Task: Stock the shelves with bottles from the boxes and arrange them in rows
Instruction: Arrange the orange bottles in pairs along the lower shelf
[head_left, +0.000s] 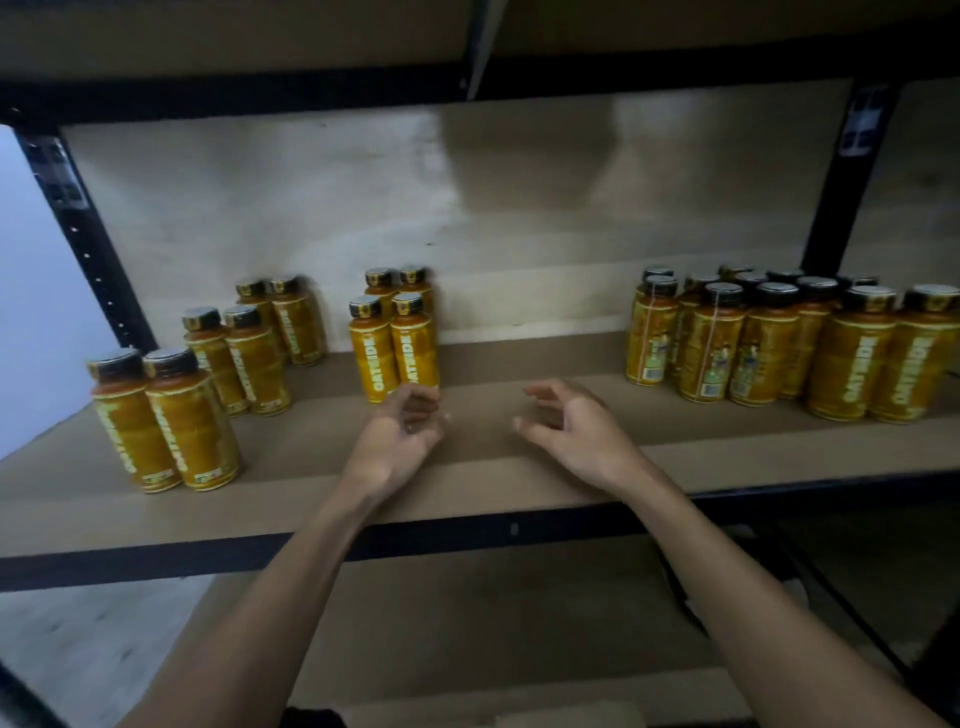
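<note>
- Your left hand (402, 431) and right hand (571, 428) hover over the shelf (727, 457) near its front edge, fingers loosely curled, holding nothing.
- Yellow "OATSIDE" bottles stand upright: the left group (192, 426) in pairs toward the left edge, the middle four (395, 343) just beyond your left fingertips, and the right cluster (779, 338) at the right edge.

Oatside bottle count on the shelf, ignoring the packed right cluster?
10. Left side, six: front pair, middle pair, back pair. Centre block, four, two by two. None looks hidden there.
</note>
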